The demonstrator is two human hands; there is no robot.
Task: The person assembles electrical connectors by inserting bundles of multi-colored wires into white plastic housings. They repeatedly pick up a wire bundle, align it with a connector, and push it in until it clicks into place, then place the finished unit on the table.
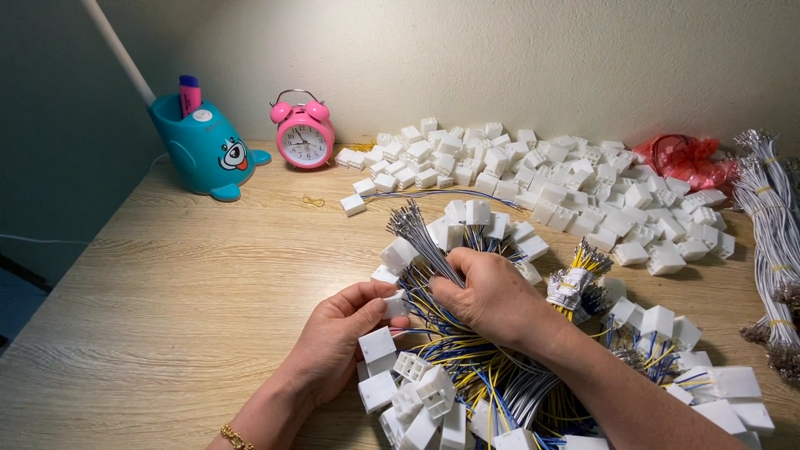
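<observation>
Bare table (167, 275) beside left hand (337, 333) — connectors (533, 179) beyond.

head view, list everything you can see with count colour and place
table: one, light wood, under everything
pen holder: one, teal, cartoon-animal shaped, back left
marker: one, pink with purple cap, in the pen holder
alarm clock: one, pink, twin bells, back, right of the pen holder
loose connector housings: many, white, heaped at back centre and right
rubber band: one, yellow, on the table before the clock
plastic bag: one, red, back right
wire bundles: several, white, right edge
wired connectors: many, white with blue and yellow wires, near centre
bracelet: one, gold, left wrist
left hand: pinching one white connector
right hand: gripping a wire bunch
</observation>
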